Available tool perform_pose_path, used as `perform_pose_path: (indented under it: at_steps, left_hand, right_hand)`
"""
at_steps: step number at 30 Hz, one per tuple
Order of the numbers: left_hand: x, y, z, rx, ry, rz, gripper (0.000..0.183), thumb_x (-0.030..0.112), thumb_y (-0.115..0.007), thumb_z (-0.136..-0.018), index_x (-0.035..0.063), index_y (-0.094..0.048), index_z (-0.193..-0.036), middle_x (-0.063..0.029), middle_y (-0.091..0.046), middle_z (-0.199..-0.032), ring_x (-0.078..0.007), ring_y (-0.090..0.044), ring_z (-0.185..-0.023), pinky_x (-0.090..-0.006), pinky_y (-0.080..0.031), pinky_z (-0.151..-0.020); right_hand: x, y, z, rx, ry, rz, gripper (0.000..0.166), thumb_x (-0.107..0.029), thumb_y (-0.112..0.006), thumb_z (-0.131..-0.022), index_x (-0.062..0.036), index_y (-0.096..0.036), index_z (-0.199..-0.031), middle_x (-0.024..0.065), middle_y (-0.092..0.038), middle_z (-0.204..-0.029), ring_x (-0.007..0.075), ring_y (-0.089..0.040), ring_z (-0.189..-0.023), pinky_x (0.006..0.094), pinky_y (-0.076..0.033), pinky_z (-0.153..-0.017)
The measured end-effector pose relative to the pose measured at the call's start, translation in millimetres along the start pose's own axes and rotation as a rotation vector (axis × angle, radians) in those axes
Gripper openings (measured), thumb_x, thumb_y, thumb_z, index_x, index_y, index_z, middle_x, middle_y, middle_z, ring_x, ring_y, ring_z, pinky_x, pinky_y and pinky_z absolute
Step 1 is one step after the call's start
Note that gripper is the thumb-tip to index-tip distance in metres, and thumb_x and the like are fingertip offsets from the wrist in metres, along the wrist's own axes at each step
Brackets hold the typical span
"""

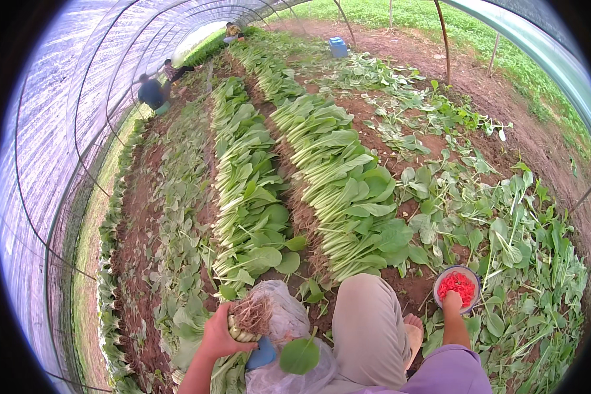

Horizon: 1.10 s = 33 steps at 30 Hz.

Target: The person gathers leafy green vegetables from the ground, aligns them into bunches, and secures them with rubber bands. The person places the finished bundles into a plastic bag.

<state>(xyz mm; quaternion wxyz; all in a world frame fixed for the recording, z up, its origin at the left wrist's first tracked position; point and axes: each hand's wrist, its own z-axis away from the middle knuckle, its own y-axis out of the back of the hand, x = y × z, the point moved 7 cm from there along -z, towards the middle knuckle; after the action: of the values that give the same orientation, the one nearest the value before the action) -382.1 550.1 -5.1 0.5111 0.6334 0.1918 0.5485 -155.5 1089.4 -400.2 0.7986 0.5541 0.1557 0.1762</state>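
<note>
My left hand point(214, 340) grips a bunch of leafy greens point(240, 333) by the pale stem bases, its tangled brown roots point(254, 315) facing up and away. Under and beside the bunch, a clear plastic sheet point(284, 301) covers my left leg. A flat blue piece point(262, 353) shows below the bunch, and a loose green leaf point(299, 356) lies on the plastic. On the right, the fingers of my right hand point(452, 300) reach into a round bowl point(476, 297) of red bands point(458, 283), probably rubber bands. My fingertips are hidden among them.
Two rows of pulled greens, a left row point(248, 197) and a right row point(344, 172), run ahead over the soil. Scattered leaves point(502, 241) surround the bowl. Two people point(152, 93) crouch at the left, another person point(233, 31) farther off. A blue container point(338, 48) stands near the tunnel's hoop post point(443, 44).
</note>
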Motion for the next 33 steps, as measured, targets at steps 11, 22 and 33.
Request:
perform_pose_path:
  at_steps: [11,22,33]
  left_hand:
    - [-3,-3,-3,-0.033,0.02,-0.077,0.09,0.038,-0.081,-0.038,0.0018,-0.039,-0.11,-0.0166,-0.055,-0.095,-0.0311,-0.055,-0.088,-0.036,-0.043,-0.077]
    - [-4,0,-1,-0.03,0.016,-0.092,0.091,0.038,-0.08,-0.038,0.0017,-0.039,-0.11,-0.0174,-0.055,-0.095,-0.0321,-0.055,-0.088,-0.0367,-0.043,-0.076]
    - [3,8,10,0.007,-0.009,-0.088,0.086,0.034,-0.077,-0.041,0.0059,-0.039,-0.113,-0.017,-0.053,-0.101,-0.0322,-0.053,-0.091,-0.0373,-0.043,-0.078]
  right_hand:
    - [-9,3,-3,0.062,0.106,-0.038,0.008,-0.009,-0.057,-0.067,-0.0017,-0.061,-0.068,0.0167,-0.061,-0.071,0.0283,-0.061,-0.071,0.0392,-0.049,-0.062]
    - [32,29,-23,0.188,0.085,-0.265,0.016,-0.009,-0.06,-0.062,0.0014,-0.058,-0.074,0.0202,-0.059,-0.072,0.034,-0.058,-0.07,0.0402,-0.046,-0.064]
    - [-148,105,189,-0.609,0.254,-0.937,0.012,0.003,-0.051,-0.067,0.0004,-0.05,-0.079,0.0076,-0.053,-0.064,0.0165,-0.053,-0.056,0.0296,-0.044,-0.048]
